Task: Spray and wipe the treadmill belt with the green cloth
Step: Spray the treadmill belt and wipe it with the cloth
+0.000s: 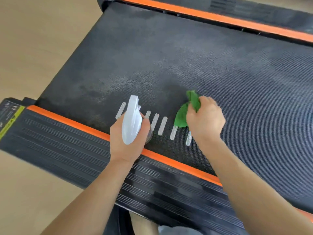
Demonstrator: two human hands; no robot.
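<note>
The treadmill belt (194, 65) runs slantwise across the view, a dark textured surface framed by an orange strip (76, 123) on the near side and a second orange strip (220, 18) on the far side. Beyond each strip lies a black ribbed side rail (59, 146), the near one carrying a small label with a yellow-green edge at its left end. A row of short white stripes (162, 125) is printed on the belt close to the near orange strip. Patches of the belt in the middle and to the left look mottled and paler than the rest, while the far right part is evenly dark.

The left hand (126, 141) is wrapped around the neck of a white spray bottle (132, 119), fingers curled about it, with the nozzle pointing away from the person over the belt. The bottle's head hides part of the white stripes. The hand hovers just above the near orange strip.

The right hand (205, 119) clutches the green cloth (184, 112), which is bunched up, with folds sticking out to the left and far side of the fingers. The cloth sits on the belt just beyond the white stripes, right of the bottle. The two hands are near each other but apart, each holding its own thing.

Light wooden floor (33, 48) shows to the left and near the person.
</note>
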